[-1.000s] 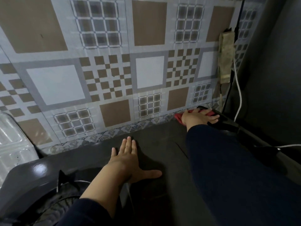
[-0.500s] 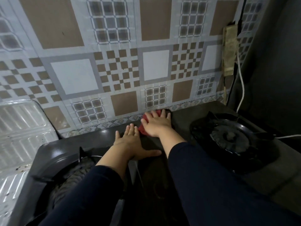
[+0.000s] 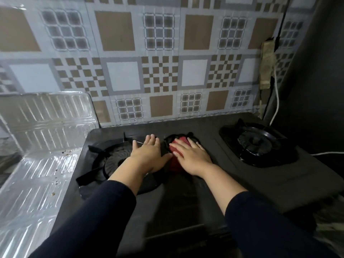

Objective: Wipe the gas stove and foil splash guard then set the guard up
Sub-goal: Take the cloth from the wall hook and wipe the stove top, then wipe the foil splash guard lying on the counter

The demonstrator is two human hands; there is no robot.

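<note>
Right hand (image 3: 193, 157) flat, palm down, pressing red cloth (image 3: 176, 159) onto the middle strip of the gas stove (image 3: 186, 192); the grip is a spread-finger press, not a pinch. Left hand (image 3: 149, 155) open and flat, holding nothing, braced on the stove just beside the left burner (image 3: 113, 161). Best to keep pressure even, overlap strokes, steer round the burner prongs. Stove top dark, matte, smears hard to judge. Right burner (image 3: 257, 143) well apart. Farther left, foil splash guard (image 3: 46, 131) stands bent against the tiled wall (image 3: 160, 75), ribbed, shiny, brown specks on its lower panel
</note>
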